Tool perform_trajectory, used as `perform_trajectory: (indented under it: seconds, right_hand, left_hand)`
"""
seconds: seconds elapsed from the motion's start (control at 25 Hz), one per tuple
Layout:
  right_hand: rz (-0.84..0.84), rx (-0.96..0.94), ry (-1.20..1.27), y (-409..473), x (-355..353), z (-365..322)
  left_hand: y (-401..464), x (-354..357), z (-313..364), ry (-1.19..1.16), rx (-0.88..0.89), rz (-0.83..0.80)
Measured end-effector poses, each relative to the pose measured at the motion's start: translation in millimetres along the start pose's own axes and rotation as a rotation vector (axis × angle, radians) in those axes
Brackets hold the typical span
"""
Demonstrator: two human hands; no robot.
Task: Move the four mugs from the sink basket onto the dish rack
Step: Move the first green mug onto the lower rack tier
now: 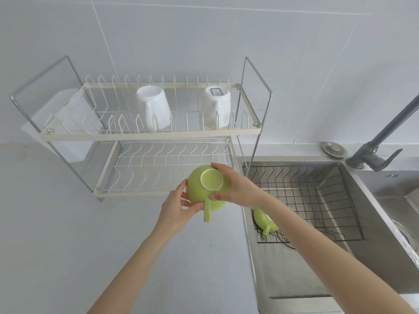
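Head view: second green mug (pixel 265 219) lies upside down in the black wire sink basket (pixel 317 200), near-left corner, partly behind the right forearm. Left hand (pixel 179 206) and right hand (pixel 233 186) both curl around an inverted green mug (pixel 205 188), handle toward the camera, over the dish rack (pixel 145 132) lower tier's front edge. Two white mugs (pixel 154 106) (pixel 215 107) sit upside down on the top tier.

Left grip (pixel 179 206) and right grip (pixel 235 186) curl inward, both forearms extended.
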State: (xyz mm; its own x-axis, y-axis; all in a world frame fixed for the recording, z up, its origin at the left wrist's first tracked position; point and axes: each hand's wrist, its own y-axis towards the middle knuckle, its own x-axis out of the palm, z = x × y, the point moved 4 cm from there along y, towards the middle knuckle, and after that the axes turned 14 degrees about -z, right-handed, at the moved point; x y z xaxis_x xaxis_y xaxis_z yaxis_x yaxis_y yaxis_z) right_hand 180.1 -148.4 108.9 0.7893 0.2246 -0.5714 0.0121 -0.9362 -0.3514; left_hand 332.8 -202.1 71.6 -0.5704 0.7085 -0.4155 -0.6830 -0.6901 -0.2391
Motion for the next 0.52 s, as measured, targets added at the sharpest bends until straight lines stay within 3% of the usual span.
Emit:
perform_trajectory:
  seconds: [0.52]
  right_hand:
    - [-0.059, 0.147, 0.031, 84.9, -30.6, 6.6]
  left_hand:
    - [80.8, -27.8, -10.5, 0.168, -0.057, -0.021]
